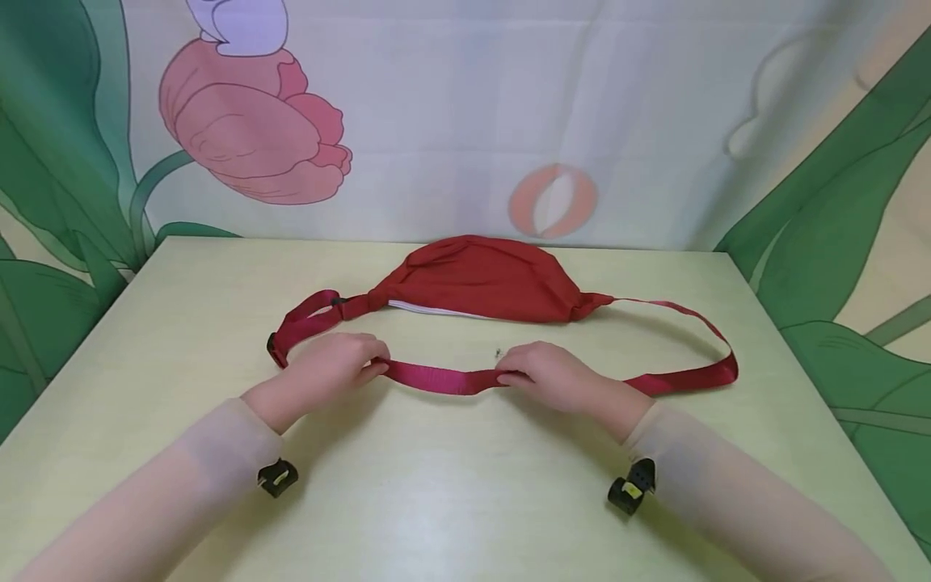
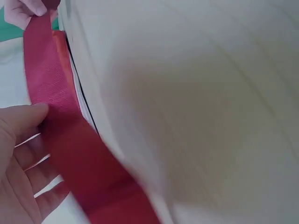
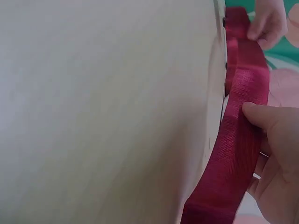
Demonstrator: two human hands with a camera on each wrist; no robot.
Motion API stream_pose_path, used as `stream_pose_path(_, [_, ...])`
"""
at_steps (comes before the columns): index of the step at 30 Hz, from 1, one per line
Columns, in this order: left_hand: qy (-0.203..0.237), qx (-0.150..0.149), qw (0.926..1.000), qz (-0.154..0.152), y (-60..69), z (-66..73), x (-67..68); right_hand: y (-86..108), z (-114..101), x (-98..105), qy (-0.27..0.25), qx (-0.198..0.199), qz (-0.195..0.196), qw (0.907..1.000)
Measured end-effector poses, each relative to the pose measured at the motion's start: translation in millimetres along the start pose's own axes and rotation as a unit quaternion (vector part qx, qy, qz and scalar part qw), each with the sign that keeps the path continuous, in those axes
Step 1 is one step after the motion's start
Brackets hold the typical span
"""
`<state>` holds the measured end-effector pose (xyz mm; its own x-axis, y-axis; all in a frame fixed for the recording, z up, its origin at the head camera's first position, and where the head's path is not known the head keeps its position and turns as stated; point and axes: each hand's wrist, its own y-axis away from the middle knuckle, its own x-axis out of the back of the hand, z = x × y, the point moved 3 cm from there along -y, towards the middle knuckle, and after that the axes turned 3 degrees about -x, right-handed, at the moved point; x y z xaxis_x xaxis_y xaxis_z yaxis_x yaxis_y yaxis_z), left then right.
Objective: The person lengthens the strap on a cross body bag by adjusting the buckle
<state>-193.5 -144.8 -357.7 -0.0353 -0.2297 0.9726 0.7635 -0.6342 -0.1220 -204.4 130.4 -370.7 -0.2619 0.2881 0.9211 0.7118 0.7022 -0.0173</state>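
A red waist bag point(image 1: 487, 279) lies near the table's back edge, its white zip line along the lower side. Its dark red strap point(image 1: 436, 379) loops toward the front. My left hand point(image 1: 330, 368) pinches the strap left of the middle, and my right hand point(image 1: 556, 378) pinches it farther right, with a short sagging stretch between them. In the left wrist view the strap point(image 2: 88, 154) runs between the thumb and fingers of my left hand point(image 2: 23, 158). The right wrist view has my right hand point(image 3: 278, 154) with its thumb on the strap point(image 3: 233, 149).
Black buckles point(image 1: 272, 346) sit on the strap's left loop. The pale table point(image 1: 451, 501) reaches back to a printed curtain point(image 1: 451, 121) with flowers and leaves. A small dark device is on each sleeve's cuff. The strap's right end curves out beyond my right hand.
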Motion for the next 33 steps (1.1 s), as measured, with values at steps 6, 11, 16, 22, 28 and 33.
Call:
stream_pose_path(6, [-0.011, -0.013, 0.9998, 0.013, 18.8, -16.2, 2.4, 4.8, 23.8, 8.1, 0.014, -0.067, -0.003, 0.9977])
stream_pose_path(11, [-0.019, -0.022, 0.9990, 0.035, 37.1, -33.8, 13.6, 13.1, 45.5, 16.4, 0.011, -0.131, -0.018, 0.9911])
stream_pose_path(16, [-0.044, -0.033, 0.9974, 0.046, 42.8, -40.7, 17.6, 19.9, 60.9, 22.0, 0.016, -0.179, -0.016, 0.9835])
stream_pose_path(22, [-0.041, -0.052, 0.9964, 0.053, 34.7, -37.6, 14.4, 21.9, 67.4, 21.2, 0.032, -0.209, -0.011, 0.9774])
stream_pose_path(28, [-0.037, -0.063, 0.9958, 0.056, 21.4, -29.9, 12.1, 12.0, 46.4, 18.6, 0.084, -0.185, -0.002, 0.9792])
stream_pose_path(33, [-0.021, -0.073, 0.9943, 0.074, 11.1, -23.5, 10.8, -11.9, 9.9, 14.0, 0.045, -0.098, 0.039, 0.9934])
